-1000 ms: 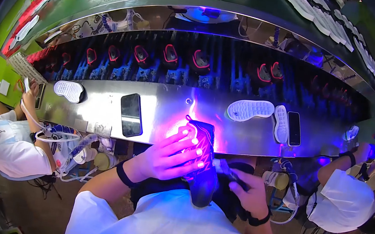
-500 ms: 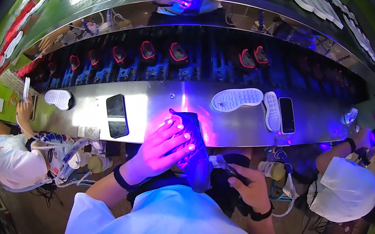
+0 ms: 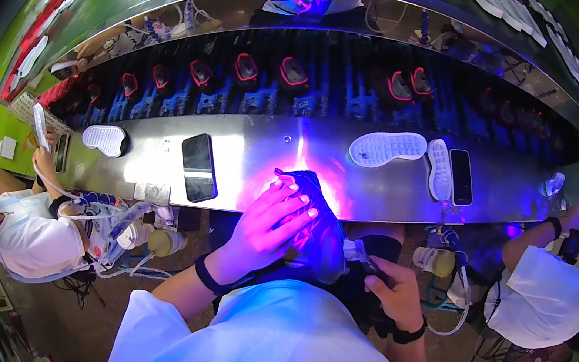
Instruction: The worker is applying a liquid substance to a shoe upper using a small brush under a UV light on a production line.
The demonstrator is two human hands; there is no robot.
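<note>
A dark shoe upper (image 3: pixel 326 233) is held up at the front edge of the metal bench, lit by a strong violet-pink light. My left hand (image 3: pixel 266 226) grips it from its left side, with the fingers spread across it and the thumb hidden. In my right hand (image 3: pixel 398 295) is a brush (image 3: pixel 357 252) with a dark handle and a pale head. The brush head is at the right side of the shoe, near its lower end; whether it touches cannot be made out. Across the bench, beyond the shoe, lies a white shoe sole (image 3: pixel 388 149).
Another sole (image 3: pixel 440 171) and a phone (image 3: pixel 460 178) lie right; a dark phone (image 3: pixel 199 167) and a sole (image 3: pixel 104 140) lie left. Dark uppers with red rims (image 3: pixel 293 72) line the conveyor behind. Co-workers sit at left (image 3: pixel 39 226) and right (image 3: pixel 540 297), beside containers with hoses (image 3: pixel 435 261).
The whole view has shifted, so the bench things sit further right. The shoe's lower end is slightly higher and further right. Both hands keep their holds, with the brush still beside the shoe.
</note>
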